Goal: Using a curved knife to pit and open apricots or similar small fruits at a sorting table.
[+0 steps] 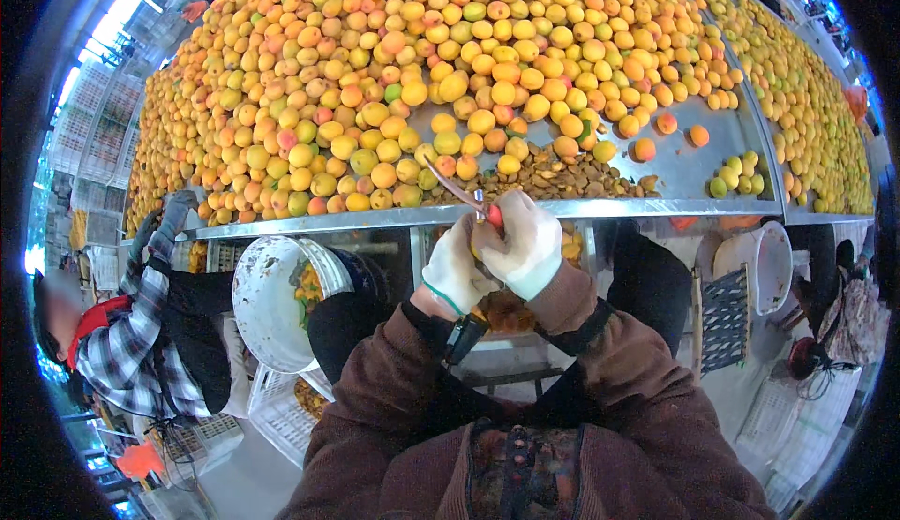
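White gloves cover both my hands, which meet just in front of the metal table's raised edge. My right hand (523, 241) is closed around red-handled shears (495, 216), whose narrow curved tip points up and left over the table. Pressed against it, my left hand (456, 267) has its fingers curled in; a sliver of yellow shows between the hands, but what it holds is hidden. Beyond them lies a large heap of yellow-orange apricots (450, 84). Brown apricot pits (572, 178) are piled at the near edge, right of the shears' tip.
A steel rim (619, 208) borders the table. Several greenish apricots (739, 175) sit apart at the right. A white bucket (272, 304) stands left of my knees, above a white crate (281, 407). At far left, a co-worker (150, 332) in a checked shirt reaches to the table.
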A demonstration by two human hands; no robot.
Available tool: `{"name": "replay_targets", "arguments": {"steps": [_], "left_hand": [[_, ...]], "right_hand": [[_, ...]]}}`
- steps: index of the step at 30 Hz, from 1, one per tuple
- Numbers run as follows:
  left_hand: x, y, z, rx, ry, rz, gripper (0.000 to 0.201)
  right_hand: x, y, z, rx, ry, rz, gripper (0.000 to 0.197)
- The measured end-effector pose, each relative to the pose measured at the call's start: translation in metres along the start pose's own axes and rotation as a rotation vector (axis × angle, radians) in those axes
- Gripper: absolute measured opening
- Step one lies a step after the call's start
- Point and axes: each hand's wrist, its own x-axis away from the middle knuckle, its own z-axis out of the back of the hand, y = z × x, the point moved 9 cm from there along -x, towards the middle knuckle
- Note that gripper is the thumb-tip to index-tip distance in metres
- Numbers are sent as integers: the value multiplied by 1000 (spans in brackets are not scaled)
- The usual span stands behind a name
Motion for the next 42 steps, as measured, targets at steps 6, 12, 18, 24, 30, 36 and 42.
{"name": "replay_targets", "arguments": {"steps": [6,12,18,24,30,36,42], "left_hand": [[5,-28,-35,1244,-57,423,31],[-9,10,7,-80,265,-58,28],[-6,43,3,-290,349,-123,27],[13,-56,-45,910,262,439,29],[44,-32,-85,1650,-6,877,40],[13,-30,-41,342,-82,195,44],[9,-22,-70,1583,-17,637,48]], "right_hand": [[0,-4,6,-7,-14,74,23],[12,41,-6,-366,53,-337,17],[14,51,-4,-355,144,-379,16],[14,17,5,-156,105,-139,14],[21,-12,7,-108,7,174,20],[20,76,7,-830,199,-631,19],[21,76,1,-876,55,-692,21]]}}
